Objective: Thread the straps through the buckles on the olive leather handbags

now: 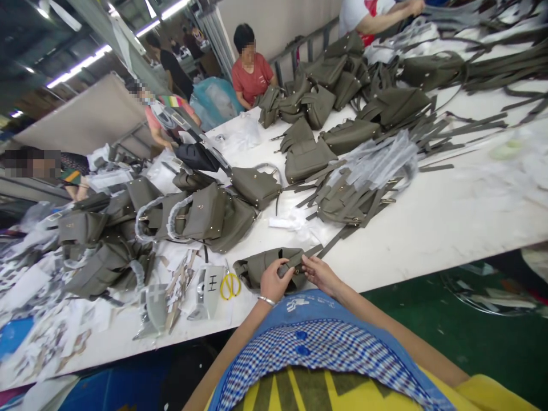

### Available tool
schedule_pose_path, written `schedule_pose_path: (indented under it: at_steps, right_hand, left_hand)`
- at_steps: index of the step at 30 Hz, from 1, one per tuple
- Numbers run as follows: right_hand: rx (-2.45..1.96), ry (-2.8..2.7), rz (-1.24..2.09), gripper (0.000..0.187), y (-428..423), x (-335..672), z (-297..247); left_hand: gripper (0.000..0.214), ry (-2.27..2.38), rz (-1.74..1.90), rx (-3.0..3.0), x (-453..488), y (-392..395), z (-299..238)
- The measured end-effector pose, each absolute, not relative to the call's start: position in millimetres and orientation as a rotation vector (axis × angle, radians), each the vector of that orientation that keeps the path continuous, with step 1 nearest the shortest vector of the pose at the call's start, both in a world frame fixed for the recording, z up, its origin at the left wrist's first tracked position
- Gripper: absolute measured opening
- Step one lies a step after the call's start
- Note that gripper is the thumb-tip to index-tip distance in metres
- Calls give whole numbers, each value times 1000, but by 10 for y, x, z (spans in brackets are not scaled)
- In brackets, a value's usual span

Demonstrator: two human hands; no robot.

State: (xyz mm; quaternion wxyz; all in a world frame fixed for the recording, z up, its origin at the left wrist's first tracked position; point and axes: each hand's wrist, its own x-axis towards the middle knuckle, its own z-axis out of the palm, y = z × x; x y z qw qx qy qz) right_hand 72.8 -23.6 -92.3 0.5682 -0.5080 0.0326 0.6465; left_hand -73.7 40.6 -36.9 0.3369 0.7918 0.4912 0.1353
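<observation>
An olive-green handbag [257, 266] lies on its side at the table's near edge, against my apron. My left hand [274, 281], with a bracelet at the wrist, is closed on a narrow olive strap [314, 251] over the bag. To its right, my right hand [320, 275] pinches the same strap close to a small metal fitting. Its fingertips hide what exactly lies between them. Yellow-handled scissors [230, 285] rest left of the bag.
Finished-looking olive bags [205, 211] are heaped to the left, with more bags [317, 85] at the far side. Plastic-wrapped straps [363, 177] lie ahead. Paper scraps [47, 308] cover the left end of the white table [411, 240]. A person in red [252, 77] sits opposite; other people work nearby.
</observation>
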Motion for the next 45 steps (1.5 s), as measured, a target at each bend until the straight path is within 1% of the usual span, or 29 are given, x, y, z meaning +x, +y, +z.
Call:
schedule_pose_path:
  at_steps: [4, 6, 9, 13, 21, 25, 28, 34, 45]
  right_hand:
    - [-1125, 34, 1589, 23, -226, 674, -932]
    - [-1124, 19, 1611, 22, -231, 656, -952]
    - [-1138, -1, 1652, 21, -252, 650, -970]
    - [-1171, -51, 1693, 21, -269, 652, -954]
    - [-1247, -141, 1615, 18, -266, 679, -934]
    - [-1244, -80, 1610, 17, -257, 684, -961]
    - [-1198, 25, 1659, 20, -259, 665, -973]
    - [-1142, 125, 1736, 21, -273, 627, -964]
    - [-1283, -86, 1674, 14, -294, 635, -1081]
  left_hand:
    - [40, 1385, 359, 1899, -757, 402, -363]
    - [42, 1451, 295, 1809, -764, 408, -370]
    - [39, 1493, 193, 1743, -769, 411, -393]
    - [37, 1511, 149, 1741, -761, 394, -454]
    - [38, 1542, 141, 1764, -653, 337, -424]
    - [42, 1572, 138, 1777, -588, 330, -387]
    - [39, 1599, 133, 1776, -564, 340, -407]
    - [31, 1632, 128, 1849, -566, 337, -407]
    - [28, 1681, 101, 1895, -585, 349, -479]
